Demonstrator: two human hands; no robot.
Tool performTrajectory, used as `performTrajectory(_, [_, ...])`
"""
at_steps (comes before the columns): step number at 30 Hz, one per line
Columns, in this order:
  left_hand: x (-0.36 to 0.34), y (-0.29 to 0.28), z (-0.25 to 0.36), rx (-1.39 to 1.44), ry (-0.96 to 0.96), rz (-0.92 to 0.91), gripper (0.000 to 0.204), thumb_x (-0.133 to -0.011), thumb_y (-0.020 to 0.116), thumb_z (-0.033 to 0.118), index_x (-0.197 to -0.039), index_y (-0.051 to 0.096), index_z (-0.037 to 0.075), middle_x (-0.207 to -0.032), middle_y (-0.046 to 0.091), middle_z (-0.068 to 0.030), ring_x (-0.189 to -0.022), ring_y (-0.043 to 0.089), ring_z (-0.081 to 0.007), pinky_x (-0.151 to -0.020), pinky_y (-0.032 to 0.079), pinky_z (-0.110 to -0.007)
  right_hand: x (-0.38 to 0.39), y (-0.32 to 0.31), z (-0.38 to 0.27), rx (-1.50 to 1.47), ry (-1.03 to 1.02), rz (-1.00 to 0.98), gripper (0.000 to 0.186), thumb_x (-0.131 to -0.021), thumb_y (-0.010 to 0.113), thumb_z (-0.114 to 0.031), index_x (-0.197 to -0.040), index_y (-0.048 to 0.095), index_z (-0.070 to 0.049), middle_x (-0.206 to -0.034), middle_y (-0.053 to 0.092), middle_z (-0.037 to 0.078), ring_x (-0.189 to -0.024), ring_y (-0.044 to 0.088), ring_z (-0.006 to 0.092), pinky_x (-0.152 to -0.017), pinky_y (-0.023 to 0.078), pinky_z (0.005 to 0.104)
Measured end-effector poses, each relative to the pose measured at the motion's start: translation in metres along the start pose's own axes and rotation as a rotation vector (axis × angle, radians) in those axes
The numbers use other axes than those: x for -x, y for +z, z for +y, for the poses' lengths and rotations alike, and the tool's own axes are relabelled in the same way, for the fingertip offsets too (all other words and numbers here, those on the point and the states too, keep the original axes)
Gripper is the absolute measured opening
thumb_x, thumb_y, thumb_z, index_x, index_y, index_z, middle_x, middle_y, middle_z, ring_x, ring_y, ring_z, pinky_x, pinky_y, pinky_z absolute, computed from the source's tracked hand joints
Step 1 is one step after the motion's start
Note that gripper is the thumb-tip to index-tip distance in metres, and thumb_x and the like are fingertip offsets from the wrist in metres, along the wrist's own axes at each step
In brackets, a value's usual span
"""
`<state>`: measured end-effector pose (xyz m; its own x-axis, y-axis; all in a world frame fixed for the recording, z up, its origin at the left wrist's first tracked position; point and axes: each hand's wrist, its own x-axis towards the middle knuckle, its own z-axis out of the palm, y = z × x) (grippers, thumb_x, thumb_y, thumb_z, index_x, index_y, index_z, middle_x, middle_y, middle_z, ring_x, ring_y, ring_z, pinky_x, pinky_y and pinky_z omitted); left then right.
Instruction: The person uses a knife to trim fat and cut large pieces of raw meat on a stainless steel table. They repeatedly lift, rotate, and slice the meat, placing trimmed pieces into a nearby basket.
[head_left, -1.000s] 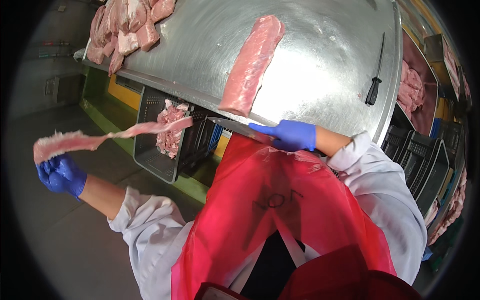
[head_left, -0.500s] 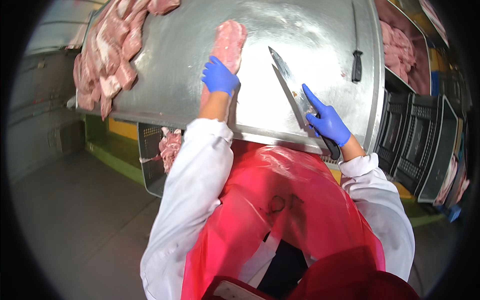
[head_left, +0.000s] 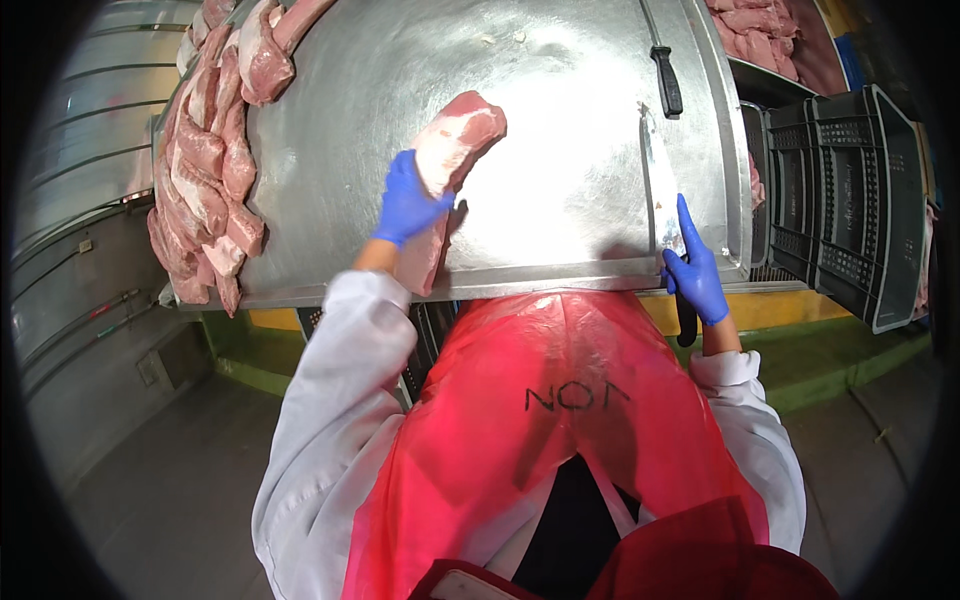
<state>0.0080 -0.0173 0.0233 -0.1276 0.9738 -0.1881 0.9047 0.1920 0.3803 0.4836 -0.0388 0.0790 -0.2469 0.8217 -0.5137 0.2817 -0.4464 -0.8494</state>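
Note:
My left hand, in a blue glove, grips a long strip of pale pink meat at its middle. A whitish fat band shows on its upper side and its far end is redder. The strip's near end reaches the front edge of the steel table. At the right, my gloved right hand is closed round the black handle of a long knife, index finger stretched along the blade. The blade points away from me, low over the table or touching it; I cannot tell which.
A heap of meat pieces lies along the table's left side. A sharpening steel with a black handle lies at the far right. Beyond the raised right rim stand dark plastic crates and a bin of meat.
The view has shifted. The meat strip has turned over or rolled in my left hand, now showing its fat band. My right hand has swung the knife rightward, away from the meat.

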Motion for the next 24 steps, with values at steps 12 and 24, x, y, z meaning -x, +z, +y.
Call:
performTrajectory(12, [-0.067,0.029,0.088,-0.490,0.398,0.278,0.032,-0.081,0.065,0.017,-0.111,0.061,0.006,-0.110,0.062,-0.0147,-0.099,0.059,-0.0325,-0.087,0.045,-0.046,-0.080,0.036,-0.023,0.088,-0.168,-0.119,0.079,-0.091,0.054,-0.010,-0.162,0.021,-0.025,-0.067,0.062,0.007,-0.052,0.057,0.0131,-0.054,0.052,0.0309])
performTrajectory(24, [-0.080,0.003,0.053,0.257,-0.036,0.275,0.017,-0.082,0.068,0.018,-0.076,0.063,0.002,-0.075,0.068,-0.0193,-0.072,0.068,-0.0358,-0.068,0.053,-0.046,-0.140,0.101,-0.023,0.119,-0.333,-0.134,0.078,-0.093,0.054,-0.016,-0.162,0.017,-0.027,-0.072,0.067,0.013,-0.056,0.064,0.0194,-0.061,0.056,0.0356])
